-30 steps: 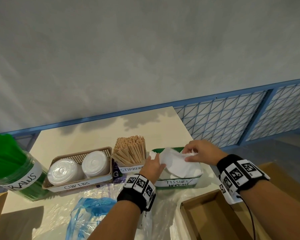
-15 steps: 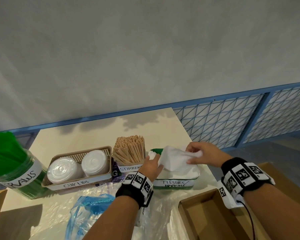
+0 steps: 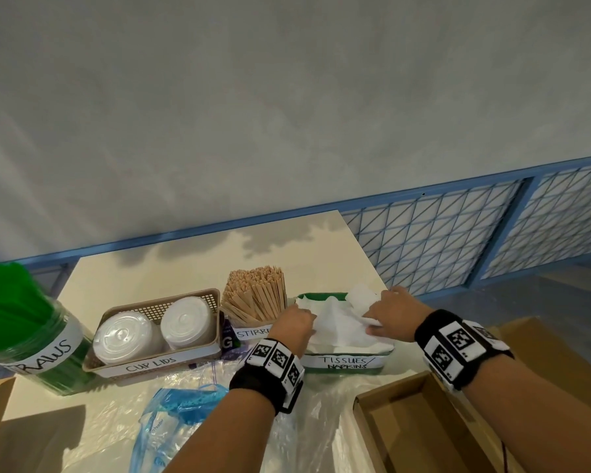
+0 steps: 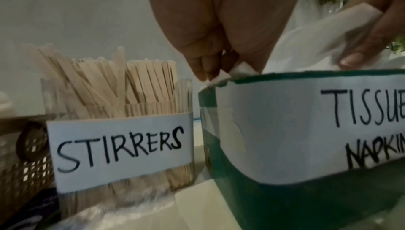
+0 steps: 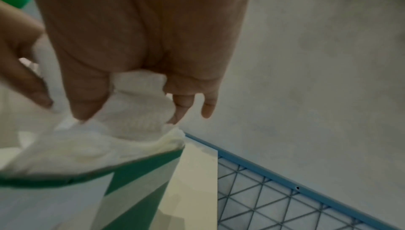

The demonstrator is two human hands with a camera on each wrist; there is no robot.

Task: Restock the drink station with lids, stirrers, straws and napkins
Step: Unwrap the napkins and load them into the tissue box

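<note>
- Napkins (image 3: 338, 327): a white crumpled pile filling the green box (image 3: 376, 368) labelled "TISSUES/NAPKINS", which stands at the 3 o'clock end of the row of containers on the table (image 3: 171, 268).
- Left hand (image 3: 292, 324): at the 9 o'clock rim of the box, fingers curled down and pinching a corner of napkin against the box edge, as the left wrist view shows (image 4: 219, 39).
- Right hand (image 3: 391, 314): at the 3 o'clock side of the pile, thumb and forefinger clamped on a fold of napkin; in the right wrist view (image 5: 136, 34) the two outer fingers hang free beyond the paper.
- Count: two hands, one green box, one pile of napkins whose sheets cannot be counted.
- Stirrers (image 3: 258, 297): one dense bundle of wooden sticks upright in one clear holder labelled "STIRRERS", just beside the box at its 9 o'clock.
- Cup lids (image 3: 185, 322): two stacks lying in one tan basket (image 3: 151, 365) labelled "CUP LIDS".
- Straws (image 3: 4, 302): green, in one clear jar at the far 9 o'clock end.
- Foreground: one blue-printed plastic bag (image 3: 178, 404) at 6 o'clock, one open cardboard box (image 3: 423, 425) at 4 o'clock.
- Change from half a second earlier: the sheet then lifted between the hands now lies lower on the pile, and the right hand has dropped closer to the box.
</note>
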